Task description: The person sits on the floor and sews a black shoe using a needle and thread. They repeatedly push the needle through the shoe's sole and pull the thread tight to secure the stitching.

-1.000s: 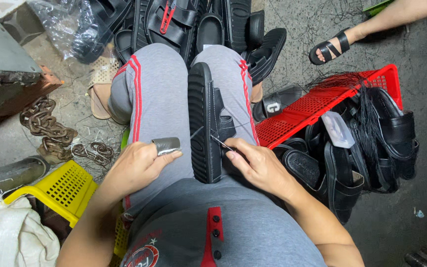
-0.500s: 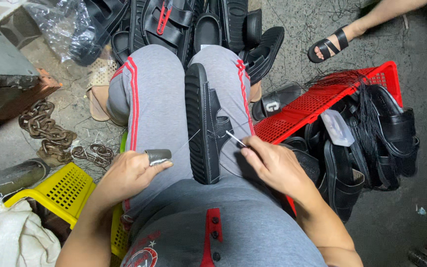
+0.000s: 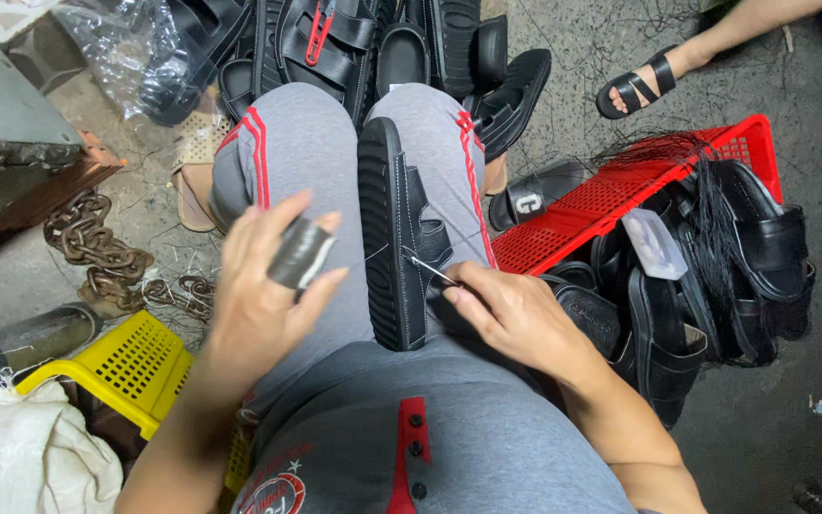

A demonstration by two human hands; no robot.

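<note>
Here's the black sandal, standing on its edge in the groove between the two grey-clad thighs, ridged sole facing left, white stitching running along the rim. The right hand sits just beside the sandal's near end, fingers pinched narrow on a thin metal needle whose tip meets the strap side of the shoe. A pale thread crosses the sole there. The left hand is lifted clear above the left thigh, apart from the sandal, fingers loosely curled with a dark band wrapped round one of them; it grips nothing else that I can see.

Room to move? Tight on the right: a red plastic crate lies tipped close against the right leg, black sandals heaped on and below it. On the left, a yellow basket sits near the hip, a rusty chain on the floor beyond it. More black footwear crowds the ground past the knees. Top right, another person's foot in a black sandal, well apart
</note>
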